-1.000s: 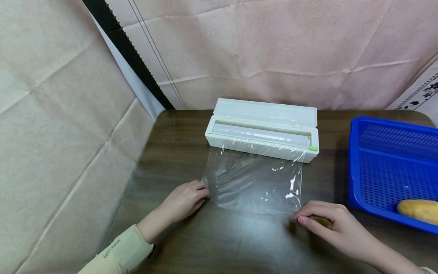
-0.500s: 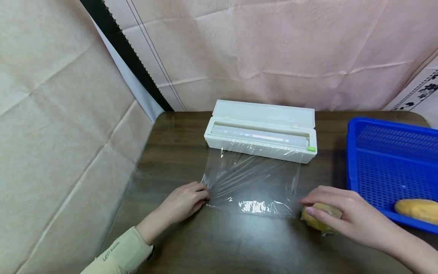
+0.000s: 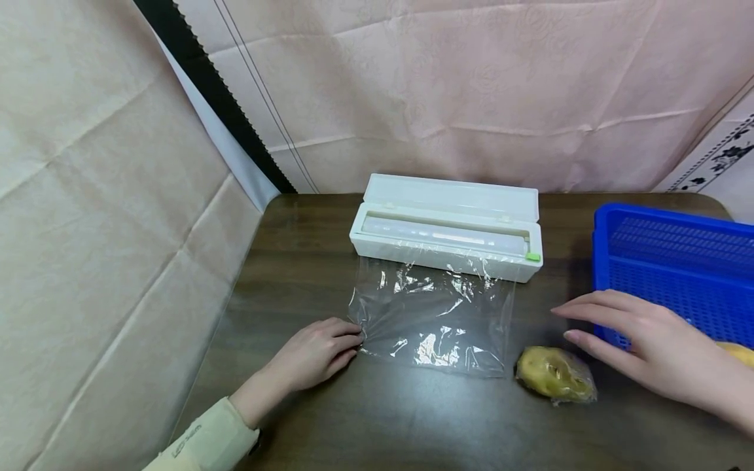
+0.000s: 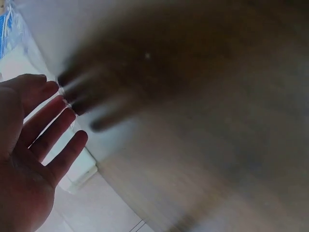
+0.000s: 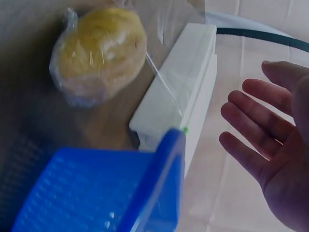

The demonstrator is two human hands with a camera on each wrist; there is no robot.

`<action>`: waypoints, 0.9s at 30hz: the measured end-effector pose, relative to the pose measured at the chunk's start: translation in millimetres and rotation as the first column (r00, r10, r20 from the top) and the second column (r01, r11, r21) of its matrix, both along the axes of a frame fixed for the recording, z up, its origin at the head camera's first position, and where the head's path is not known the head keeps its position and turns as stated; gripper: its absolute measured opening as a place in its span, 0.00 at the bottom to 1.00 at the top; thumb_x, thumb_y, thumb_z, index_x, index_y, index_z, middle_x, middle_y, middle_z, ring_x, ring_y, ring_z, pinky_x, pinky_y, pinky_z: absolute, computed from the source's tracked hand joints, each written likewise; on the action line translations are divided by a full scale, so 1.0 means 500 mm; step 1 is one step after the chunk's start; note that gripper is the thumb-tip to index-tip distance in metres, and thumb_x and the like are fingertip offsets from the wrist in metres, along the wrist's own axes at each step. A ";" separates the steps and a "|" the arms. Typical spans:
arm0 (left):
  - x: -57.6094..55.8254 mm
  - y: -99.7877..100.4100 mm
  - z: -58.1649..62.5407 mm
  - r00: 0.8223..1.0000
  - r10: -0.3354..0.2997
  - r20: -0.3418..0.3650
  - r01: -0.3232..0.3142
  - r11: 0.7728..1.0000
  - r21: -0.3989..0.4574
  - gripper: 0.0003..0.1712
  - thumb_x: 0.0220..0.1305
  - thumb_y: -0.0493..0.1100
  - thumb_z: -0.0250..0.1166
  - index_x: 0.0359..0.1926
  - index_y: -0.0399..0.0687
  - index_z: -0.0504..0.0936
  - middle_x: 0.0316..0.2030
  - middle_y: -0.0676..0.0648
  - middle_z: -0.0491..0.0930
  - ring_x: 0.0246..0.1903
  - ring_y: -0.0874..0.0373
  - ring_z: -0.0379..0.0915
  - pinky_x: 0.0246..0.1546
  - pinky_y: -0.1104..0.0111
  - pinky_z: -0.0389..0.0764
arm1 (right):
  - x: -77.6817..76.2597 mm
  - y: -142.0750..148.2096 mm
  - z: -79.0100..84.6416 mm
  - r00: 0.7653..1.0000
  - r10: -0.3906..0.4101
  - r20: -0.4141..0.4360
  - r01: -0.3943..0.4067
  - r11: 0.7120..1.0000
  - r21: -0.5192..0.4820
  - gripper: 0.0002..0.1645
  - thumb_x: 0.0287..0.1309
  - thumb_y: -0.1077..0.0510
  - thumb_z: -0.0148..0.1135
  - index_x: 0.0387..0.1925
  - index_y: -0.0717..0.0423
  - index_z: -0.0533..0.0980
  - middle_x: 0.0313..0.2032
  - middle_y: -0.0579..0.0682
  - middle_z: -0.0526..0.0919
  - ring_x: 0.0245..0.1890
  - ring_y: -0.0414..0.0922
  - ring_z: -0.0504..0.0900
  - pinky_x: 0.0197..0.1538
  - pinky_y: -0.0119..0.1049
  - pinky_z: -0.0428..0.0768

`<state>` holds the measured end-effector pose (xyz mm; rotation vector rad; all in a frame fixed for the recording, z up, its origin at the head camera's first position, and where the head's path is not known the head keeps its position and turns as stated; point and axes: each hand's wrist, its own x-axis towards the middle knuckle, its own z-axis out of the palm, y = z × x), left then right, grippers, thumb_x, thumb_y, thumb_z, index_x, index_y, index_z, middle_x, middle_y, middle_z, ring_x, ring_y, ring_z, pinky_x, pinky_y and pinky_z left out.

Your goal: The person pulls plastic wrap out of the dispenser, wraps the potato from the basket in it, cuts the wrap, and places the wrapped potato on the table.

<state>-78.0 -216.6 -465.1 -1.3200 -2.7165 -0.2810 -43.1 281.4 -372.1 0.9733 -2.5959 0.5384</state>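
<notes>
While the left hand [image 3: 323,348] pinches a corner of the clear film [image 3: 436,317] spread before the white box [image 3: 444,215], we see the right hand [image 3: 654,347], fingers apart, near the blue basket [image 3: 602,261]; we find the wrapped potato [image 3: 554,373] on the table [image 3: 424,425], just beside the film's right edge

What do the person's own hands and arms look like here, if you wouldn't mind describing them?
The left hand and right hand are bare, with no gloves. The left arm has a pale green sleeve with small dark lettering. No sleeve shows on the right forearm.
</notes>
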 end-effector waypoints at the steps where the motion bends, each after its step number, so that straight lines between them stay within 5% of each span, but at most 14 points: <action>1: 0.002 -0.001 -0.002 1.000 -0.002 0.002 0.002 1.000 -0.004 0.14 0.70 0.44 0.73 0.54 0.46 0.91 0.56 0.47 0.87 0.57 0.51 0.83 0.60 0.57 0.83 | 0.000 0.007 0.002 1.000 -0.017 -0.004 0.017 1.000 0.017 0.20 0.60 0.49 0.79 0.54 0.43 0.87 0.51 0.39 0.87 0.50 0.41 0.84 0.59 0.17 0.67; 11: 0.019 -0.015 -0.017 0.999 -0.041 -0.004 0.041 0.999 0.011 0.22 0.67 0.44 0.76 0.60 0.43 0.88 0.63 0.43 0.84 0.62 0.47 0.81 0.61 0.54 0.82 | -0.012 0.092 -0.004 0.988 -0.152 -0.027 0.154 0.979 0.131 0.26 0.53 0.47 0.83 0.54 0.44 0.87 0.49 0.47 0.90 0.48 0.53 0.86 0.57 0.17 0.64; 15: 0.022 -0.021 -0.024 1.000 -0.025 0.006 0.024 0.999 0.033 0.20 0.66 0.43 0.76 0.58 0.44 0.89 0.61 0.44 0.84 0.61 0.49 0.81 0.61 0.55 0.83 | -0.025 0.128 -0.011 0.980 -0.200 0.007 0.196 0.964 0.180 0.25 0.54 0.47 0.82 0.52 0.51 0.87 0.47 0.54 0.90 0.47 0.59 0.87 0.57 0.45 0.83; 18: 0.024 -0.024 -0.026 1.000 -0.014 0.009 0.014 0.999 0.045 0.19 0.66 0.43 0.76 0.57 0.45 0.90 0.60 0.45 0.85 0.60 0.49 0.82 0.60 0.55 0.83 | -0.036 0.157 -0.017 0.974 -0.225 0.015 0.216 0.950 0.224 0.27 0.55 0.46 0.82 0.51 0.56 0.87 0.46 0.58 0.89 0.45 0.62 0.88 0.45 0.67 0.82; 27: 0.024 -0.032 -0.029 1.000 -0.001 0.017 0.000 0.998 0.066 0.20 0.64 0.42 0.78 0.57 0.45 0.90 0.60 0.46 0.85 0.61 0.50 0.81 0.58 0.56 0.84 | -0.070 0.236 -0.041 0.945 -0.309 0.109 0.257 0.906 0.336 0.40 0.42 0.47 0.88 0.55 0.63 0.83 0.48 0.66 0.88 0.47 0.68 0.86 0.47 0.71 0.81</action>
